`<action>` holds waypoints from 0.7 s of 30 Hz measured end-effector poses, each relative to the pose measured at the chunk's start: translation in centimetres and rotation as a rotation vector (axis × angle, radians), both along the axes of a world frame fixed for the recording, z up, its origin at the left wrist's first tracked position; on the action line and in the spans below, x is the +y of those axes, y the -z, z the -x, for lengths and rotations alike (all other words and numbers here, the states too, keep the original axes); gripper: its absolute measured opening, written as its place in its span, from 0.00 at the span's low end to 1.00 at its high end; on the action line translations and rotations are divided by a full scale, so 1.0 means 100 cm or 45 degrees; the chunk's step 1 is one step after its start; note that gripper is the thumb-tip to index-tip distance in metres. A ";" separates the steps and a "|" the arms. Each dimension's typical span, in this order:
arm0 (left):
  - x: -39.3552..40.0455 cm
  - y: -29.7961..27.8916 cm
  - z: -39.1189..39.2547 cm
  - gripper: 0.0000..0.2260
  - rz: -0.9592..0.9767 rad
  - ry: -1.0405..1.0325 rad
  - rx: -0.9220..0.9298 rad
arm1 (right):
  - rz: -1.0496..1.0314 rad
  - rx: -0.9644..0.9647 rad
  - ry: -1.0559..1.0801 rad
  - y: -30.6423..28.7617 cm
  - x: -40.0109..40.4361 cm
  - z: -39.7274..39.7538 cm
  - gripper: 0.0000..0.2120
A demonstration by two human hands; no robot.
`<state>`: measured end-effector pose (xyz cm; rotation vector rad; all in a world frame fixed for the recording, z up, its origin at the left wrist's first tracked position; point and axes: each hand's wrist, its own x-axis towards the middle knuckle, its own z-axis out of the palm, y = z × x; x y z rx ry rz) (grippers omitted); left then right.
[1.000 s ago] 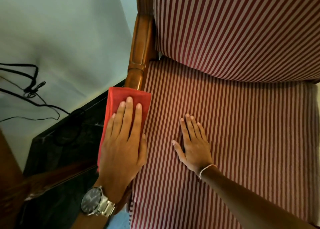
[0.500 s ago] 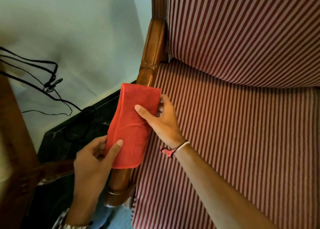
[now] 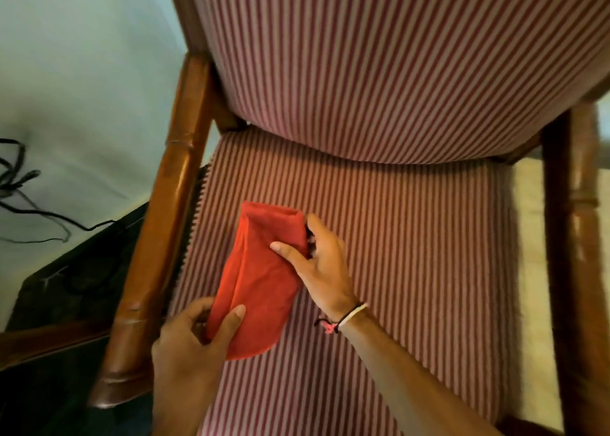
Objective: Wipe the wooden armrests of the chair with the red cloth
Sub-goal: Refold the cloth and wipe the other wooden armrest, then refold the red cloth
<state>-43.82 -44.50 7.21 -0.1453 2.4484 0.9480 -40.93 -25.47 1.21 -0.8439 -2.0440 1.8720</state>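
The folded red cloth (image 3: 260,277) hangs over the striped seat (image 3: 412,254) of the chair, held at both ends. My left hand (image 3: 194,340) pinches its near end between thumb and fingers. My right hand (image 3: 317,260) grips its far right edge, thumb on top. The left wooden armrest (image 3: 165,211) runs along the seat's left side, just left of the cloth and apart from it. The right wooden armrest (image 3: 574,237) stands at the far right edge of the view, away from both hands.
The striped backrest (image 3: 396,65) fills the top of the view. A dark table or cabinet (image 3: 66,290) sits to the left of the chair, with black cables (image 3: 19,184) against the pale wall behind it.
The cloth has come off the left armrest and moved right over the seat. My right hand left the seat and took the cloth's far edge; my left hand shifted from pressing to pinching the near end.
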 end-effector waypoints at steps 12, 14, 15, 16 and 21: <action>0.223 -0.023 -0.211 0.07 -0.393 0.172 -0.153 | -0.330 0.049 0.281 -0.069 0.217 -0.234 0.11; 0.255 -0.029 -0.240 0.06 -0.439 0.203 -0.187 | -0.369 0.042 0.324 -0.074 0.246 -0.268 0.12; 0.270 -0.032 -0.255 0.06 -0.460 0.210 -0.200 | -0.390 0.032 0.348 -0.074 0.259 -0.284 0.12; 0.285 -0.035 -0.269 0.06 -0.471 0.211 -0.221 | -0.424 0.015 0.365 -0.074 0.271 -0.298 0.12; 0.358 -0.037 -0.339 0.07 -0.499 0.238 -0.314 | -0.513 -0.089 0.515 -0.059 0.331 -0.366 0.09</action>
